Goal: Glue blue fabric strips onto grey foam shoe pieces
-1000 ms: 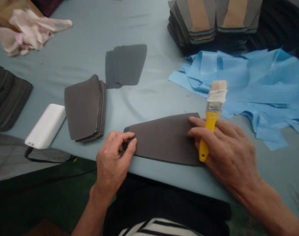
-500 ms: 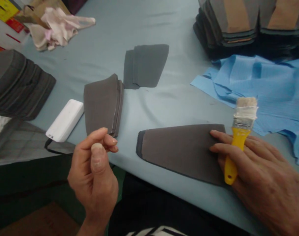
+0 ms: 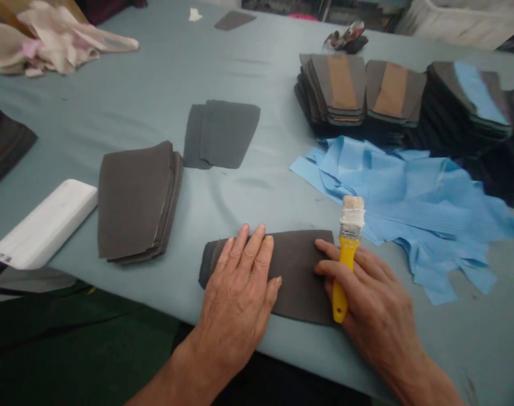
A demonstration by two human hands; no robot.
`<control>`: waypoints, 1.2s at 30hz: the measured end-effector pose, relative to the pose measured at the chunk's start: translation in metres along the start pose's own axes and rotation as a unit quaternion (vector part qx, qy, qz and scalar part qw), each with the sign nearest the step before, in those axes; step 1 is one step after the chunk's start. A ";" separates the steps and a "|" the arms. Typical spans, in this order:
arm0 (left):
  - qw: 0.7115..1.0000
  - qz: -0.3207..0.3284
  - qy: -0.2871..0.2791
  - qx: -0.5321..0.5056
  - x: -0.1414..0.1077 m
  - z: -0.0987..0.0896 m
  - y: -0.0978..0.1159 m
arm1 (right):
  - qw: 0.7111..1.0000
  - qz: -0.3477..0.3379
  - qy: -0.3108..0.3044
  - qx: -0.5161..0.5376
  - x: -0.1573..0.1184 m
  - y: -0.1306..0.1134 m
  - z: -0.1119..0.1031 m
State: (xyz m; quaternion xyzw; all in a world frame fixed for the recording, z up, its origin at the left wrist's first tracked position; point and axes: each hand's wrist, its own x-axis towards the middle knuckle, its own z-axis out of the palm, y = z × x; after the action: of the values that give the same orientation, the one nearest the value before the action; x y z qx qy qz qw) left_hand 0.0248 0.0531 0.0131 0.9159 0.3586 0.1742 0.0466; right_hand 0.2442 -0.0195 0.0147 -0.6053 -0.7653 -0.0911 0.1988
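A dark brown tapered piece of sheet material (image 3: 297, 273) lies flat at the table's near side, with a darker edge at its narrow left end. My left hand (image 3: 242, 287) rests flat on its left half, fingers stretched out and side by side. At the wide right end is my right hand (image 3: 373, 299), its fingertips touching the piece. Between its fingers it holds a paintbrush (image 3: 345, 268) with a yellow handle, bristles pointing away from me and white wrapping near the ferrule. Left of the piece stands a stack of similar brown pieces (image 3: 134, 200).
Grey-green pieces (image 3: 231, 134) lie behind the stack. Blue cloth strips (image 3: 409, 192) spread at the right, before stacked dark pieces with brown bands (image 3: 341, 82). A white power bank (image 3: 45, 223) with a black cable lies at the left edge. Pale cloth (image 3: 57, 36) sits at the back left.
My left hand has come from above the table's edge, fingers curled, to lie flat on the brown piece. My right hand still holds the brush at the wide end. The view has shifted.
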 end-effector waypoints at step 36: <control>0.998 -0.013 0.002 0.058 0.005 0.010 0.006 | 0.987 0.024 -0.035 0.154 0.031 -0.026 0.018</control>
State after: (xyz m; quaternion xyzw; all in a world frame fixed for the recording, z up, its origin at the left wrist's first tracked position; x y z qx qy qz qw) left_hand 0.0349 0.0523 0.0062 0.9120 0.3800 0.1546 -0.0051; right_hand 0.2094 0.0088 0.0138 -0.5883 -0.7622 0.0540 0.2647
